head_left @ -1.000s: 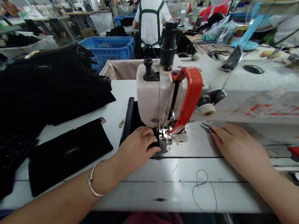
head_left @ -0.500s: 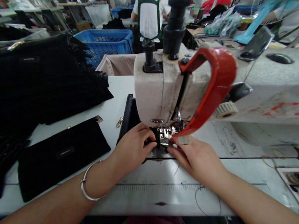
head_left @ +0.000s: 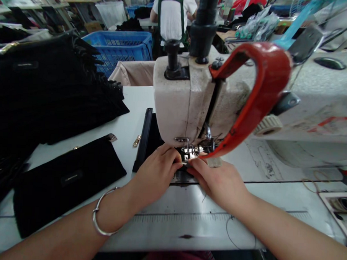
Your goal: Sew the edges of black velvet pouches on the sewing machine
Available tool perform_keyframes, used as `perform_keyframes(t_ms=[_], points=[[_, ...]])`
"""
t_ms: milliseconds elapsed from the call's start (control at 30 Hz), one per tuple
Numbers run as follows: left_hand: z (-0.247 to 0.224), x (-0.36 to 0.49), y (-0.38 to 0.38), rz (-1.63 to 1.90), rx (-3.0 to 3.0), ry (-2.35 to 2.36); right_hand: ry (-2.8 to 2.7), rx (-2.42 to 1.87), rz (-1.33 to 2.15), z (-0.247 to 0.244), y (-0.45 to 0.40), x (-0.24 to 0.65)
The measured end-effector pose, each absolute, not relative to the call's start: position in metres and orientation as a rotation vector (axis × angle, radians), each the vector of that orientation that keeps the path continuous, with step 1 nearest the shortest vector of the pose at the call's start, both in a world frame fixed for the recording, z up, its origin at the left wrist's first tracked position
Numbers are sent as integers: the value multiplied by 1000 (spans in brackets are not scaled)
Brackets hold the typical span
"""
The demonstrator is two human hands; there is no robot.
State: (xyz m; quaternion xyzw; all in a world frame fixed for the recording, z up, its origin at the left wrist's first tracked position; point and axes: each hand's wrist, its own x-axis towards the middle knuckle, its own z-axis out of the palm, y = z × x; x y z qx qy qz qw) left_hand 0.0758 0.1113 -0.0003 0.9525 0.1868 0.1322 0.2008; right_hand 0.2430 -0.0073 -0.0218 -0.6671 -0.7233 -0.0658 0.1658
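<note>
Just in front of the presser foot (head_left: 186,155) of a sewing machine (head_left: 177,107), my two hands work close together. My left hand (head_left: 158,169) has its thumb and fingers pinched on the edge of a black fabric piece (head_left: 153,135), which runs under the machine head and has a dark strip along its left side. My right hand (head_left: 217,178) is closed too, its fingertips pinching the near edge of the same black fabric beside the foot. The machine head hides much of the fabric. A gold zipper pull (head_left: 136,141) lies on the table left of it.
A finished-looking black pouch (head_left: 82,179) lies to the left, with a tall stack of black pouches (head_left: 54,90) behind it. A red curved guard (head_left: 267,84) juts from the machine. A blue crate (head_left: 119,47) and a person in white (head_left: 171,15) are beyond.
My right hand has moved left, closer to my left hand, and now pinches at the fabric's edge. My left hand stays almost in place. The view has shifted slightly.
</note>
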Motion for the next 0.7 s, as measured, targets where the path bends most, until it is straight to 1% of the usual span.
perform_keyframes(t_ms=[267,533,700], points=[[-2,74,116,367,2556,709,-1947,-1882,-1,-16,-11,249],[6,77,115,252,2573,508,-1871,-1945,121,-14,-19,255],[9,71,118,253,2373,570,-1700,-2057,128,-14,-37,289]])
